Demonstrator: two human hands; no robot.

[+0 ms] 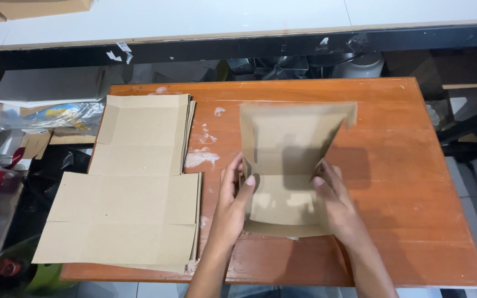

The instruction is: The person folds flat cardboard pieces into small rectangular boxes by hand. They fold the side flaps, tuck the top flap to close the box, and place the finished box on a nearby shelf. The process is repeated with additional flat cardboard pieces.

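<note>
Seen from above: a half-folded cardboard box (pixel 291 160), brown, on the orange wooden table (pixel 415 193), a little right of the middle. Two side walls raised and leaning inward, far flap lying flat toward the far edge, near flap bent up toward the body. Inside the box only bare cardboard with a shadow; no contents visible.

Left hand (pixel 234 201) pressed against the left wall of the box, fingers extended, thumb on the inner side, so gripping the wall lightly between thumb and fingers. Right hand (pixel 335 201) at the right wall, fingers spread and curled over the edge, holding that wall up. Both forearms coming from the near edge of the table.

To the left of the box, apart from it: a stack of flat cardboard blanks (pixel 133 182), unfolded, partly hanging over the left and near edges of the table. White paint marks (pixel 201 157) on the wood between stack and box.

Beyond the table, under a white counter (pixel 194 16), some metal pots (pixel 354 63); contents not possible to tell. At far left, plastic bags (pixel 64 117) and small boxes, cluttered.
</note>
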